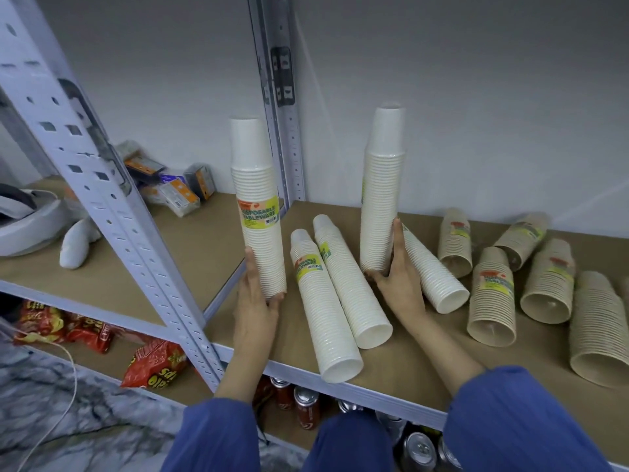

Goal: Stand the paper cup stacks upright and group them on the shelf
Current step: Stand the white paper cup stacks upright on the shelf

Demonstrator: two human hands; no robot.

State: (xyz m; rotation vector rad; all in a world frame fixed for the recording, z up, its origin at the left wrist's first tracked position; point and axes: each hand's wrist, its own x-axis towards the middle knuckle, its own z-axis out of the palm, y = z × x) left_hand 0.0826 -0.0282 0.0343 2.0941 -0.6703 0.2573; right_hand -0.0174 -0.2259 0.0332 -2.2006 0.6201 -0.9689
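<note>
Paper cup stacks are spread over the wooden shelf, and most of them lie on their sides. The job looks only just begun. Five brown stacks lie toward the right edge, none of them stood up. Three lying white stacks rest in the middle, reaching to the front edge. Two are upright: the labelled white stack by the left edge and the tall white stack nearer the back. The left hand grips the bottom of the labelled one. The right hand grips the bottom of the tall one. I cannot tell if they sit on the shelf yet. The lying white stacks are between the two hands, so they block grouping. A grey post stands close on the left, with snack bags and drink cans below.
</note>
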